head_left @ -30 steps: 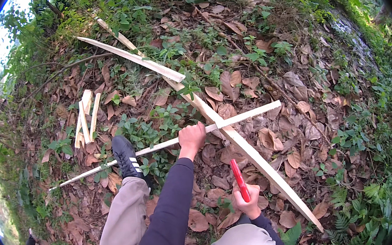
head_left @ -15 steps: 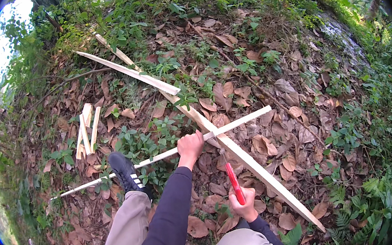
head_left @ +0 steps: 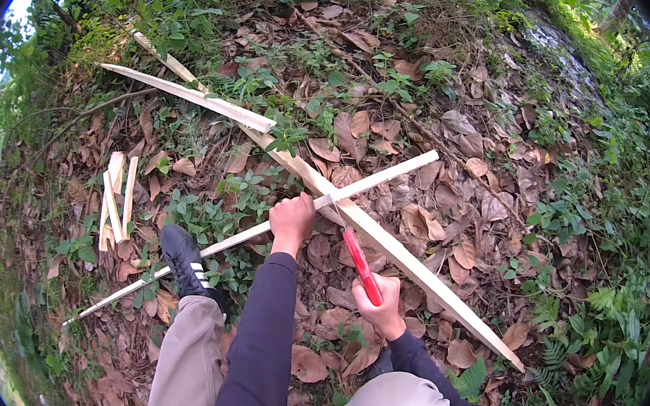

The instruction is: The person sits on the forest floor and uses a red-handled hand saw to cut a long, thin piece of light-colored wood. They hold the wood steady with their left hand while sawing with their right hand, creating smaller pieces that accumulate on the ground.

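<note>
My left hand (head_left: 292,218) is closed around a thin pale wooden strip (head_left: 393,172), just left of where it crosses over a longer wooden pole (head_left: 428,279). In my right hand (head_left: 381,309) is a hand saw (head_left: 362,266), gripped by its red handle. The narrow blade points up at the strip near the crossing; most of it is hard to make out. The strip's thinner end runs down to the left, passing by my shoe (head_left: 183,259).
Another split wooden piece (head_left: 187,95) lies across the pole's far part. Several short sticks (head_left: 112,201) rest on the ground at left. Brown dry leaves (head_left: 422,220) and low green plants cover the slope; a thin branch (head_left: 446,147) lies at right.
The whole view has shifted a little, so things sit higher and further left. My right hand has pushed the saw forward, its handle nearer the strip. My left hand keeps its grip.
</note>
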`<state>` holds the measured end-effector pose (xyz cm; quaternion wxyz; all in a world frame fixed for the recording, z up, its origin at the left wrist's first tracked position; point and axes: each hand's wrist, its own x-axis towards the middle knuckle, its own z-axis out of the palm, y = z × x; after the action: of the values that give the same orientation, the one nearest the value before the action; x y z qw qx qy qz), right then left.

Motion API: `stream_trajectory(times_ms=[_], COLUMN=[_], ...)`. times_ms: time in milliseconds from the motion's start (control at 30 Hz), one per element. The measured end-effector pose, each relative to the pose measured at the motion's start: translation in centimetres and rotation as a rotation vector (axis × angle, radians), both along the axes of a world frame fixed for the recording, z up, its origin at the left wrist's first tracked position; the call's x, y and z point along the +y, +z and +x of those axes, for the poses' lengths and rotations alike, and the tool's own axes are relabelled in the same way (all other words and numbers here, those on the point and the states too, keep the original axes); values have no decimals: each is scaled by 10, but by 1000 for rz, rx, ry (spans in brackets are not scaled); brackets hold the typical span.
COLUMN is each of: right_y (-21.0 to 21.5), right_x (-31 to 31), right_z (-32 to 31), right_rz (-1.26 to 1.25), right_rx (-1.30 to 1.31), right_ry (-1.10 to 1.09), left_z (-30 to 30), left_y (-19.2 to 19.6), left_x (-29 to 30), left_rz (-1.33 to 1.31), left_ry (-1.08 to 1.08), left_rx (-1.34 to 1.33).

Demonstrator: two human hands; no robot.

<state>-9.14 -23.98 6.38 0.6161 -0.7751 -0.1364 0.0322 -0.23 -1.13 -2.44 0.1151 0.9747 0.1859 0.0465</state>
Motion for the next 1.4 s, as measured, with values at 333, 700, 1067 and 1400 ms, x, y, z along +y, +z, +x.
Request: stream_trajectory(times_ms=[333,700,1067,1400], right_y=[-34,-31,-17,32], right_x=[-26,-73,-73,-40], right_z=[-24,-38,-52,-38], right_rz=[-68,-114,-113,-78], right_rx=[-173,-121,-68,132], right_ry=[127,174,108,32], left_z=[10,17,17,5], left_y=[7,27,35,13], left_x=[5,9,6,7], left_rz=[-28,-219,-218,-85], left_ry=[52,6,-1,15], left_rx=[25,265,231,47])
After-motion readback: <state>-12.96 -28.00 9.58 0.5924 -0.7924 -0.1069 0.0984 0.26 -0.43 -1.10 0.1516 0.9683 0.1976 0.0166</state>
